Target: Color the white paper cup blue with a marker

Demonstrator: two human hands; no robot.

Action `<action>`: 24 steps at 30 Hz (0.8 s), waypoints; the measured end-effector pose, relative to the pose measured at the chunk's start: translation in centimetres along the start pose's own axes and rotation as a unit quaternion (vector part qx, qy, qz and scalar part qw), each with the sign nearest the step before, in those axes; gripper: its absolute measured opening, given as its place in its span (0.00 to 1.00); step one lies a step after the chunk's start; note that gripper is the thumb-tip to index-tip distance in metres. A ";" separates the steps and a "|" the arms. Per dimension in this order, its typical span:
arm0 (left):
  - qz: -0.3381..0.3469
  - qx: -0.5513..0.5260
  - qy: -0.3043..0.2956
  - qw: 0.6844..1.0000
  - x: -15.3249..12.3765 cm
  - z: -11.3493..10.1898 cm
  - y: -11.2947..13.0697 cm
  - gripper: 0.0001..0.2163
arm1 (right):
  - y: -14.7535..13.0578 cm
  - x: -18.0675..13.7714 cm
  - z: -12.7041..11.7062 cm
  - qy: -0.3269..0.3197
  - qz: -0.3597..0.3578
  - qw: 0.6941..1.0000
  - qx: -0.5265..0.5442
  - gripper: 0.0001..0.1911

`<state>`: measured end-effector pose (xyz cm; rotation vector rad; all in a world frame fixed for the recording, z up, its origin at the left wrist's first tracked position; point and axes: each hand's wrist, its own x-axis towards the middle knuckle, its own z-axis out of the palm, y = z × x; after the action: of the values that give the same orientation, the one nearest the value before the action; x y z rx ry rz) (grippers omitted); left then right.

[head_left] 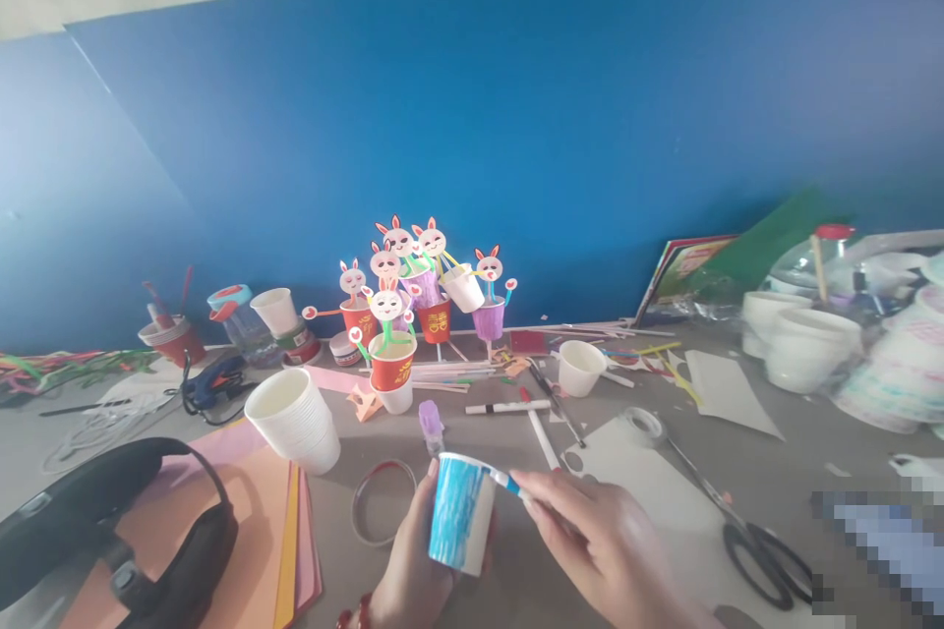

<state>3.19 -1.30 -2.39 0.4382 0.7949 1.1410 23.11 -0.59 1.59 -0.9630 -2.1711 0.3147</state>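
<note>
In my left hand (418, 550) is a white paper cup (457, 516), tilted a little, its fingers wrapped round the sides. Blue strokes cover most of the cup's visible wall; a strip on the right is still white. My right hand (590, 536) pinches a blue marker (507, 483), and its tip meets the cup near the rim. Just behind the cup stands a small purple-capped bottle (431, 425). A roll of tape (382, 501) lies left of my left hand.
Paper-cup rabbit figures (390, 344) stand at the back centre. Stacked white cups (293, 418), coloured paper (251, 521) and a black headset (122, 531) occupy the left. Scissors (767, 565), white paper (634, 472) and more cups (811, 349) are on the right. Markers (507, 407) lie ahead.
</note>
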 end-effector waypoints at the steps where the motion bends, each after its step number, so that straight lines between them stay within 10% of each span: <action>1: -0.001 0.001 -0.001 1.000 0.0 0.0 0.0 0.26 | -0.1 -0.1 0.0 0.003 0.002 1.000 -0.001 0.14; 8: -0.010 -0.074 0.035 0.997 -0.1 0.3 0.4 0.23 | -1.5 0.1 -0.4 -0.111 -0.054 0.992 -0.004 0.13; 24: -0.006 -0.027 -0.017 0.999 -0.2 0.2 0.4 0.25 | -0.9 0.1 -0.1 -0.048 0.026 0.998 0.013 0.12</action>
<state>3.03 -1.29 -1.92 0.4065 0.7346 1.1377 22.65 -1.13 2.10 -1.0097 -2.2260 0.4201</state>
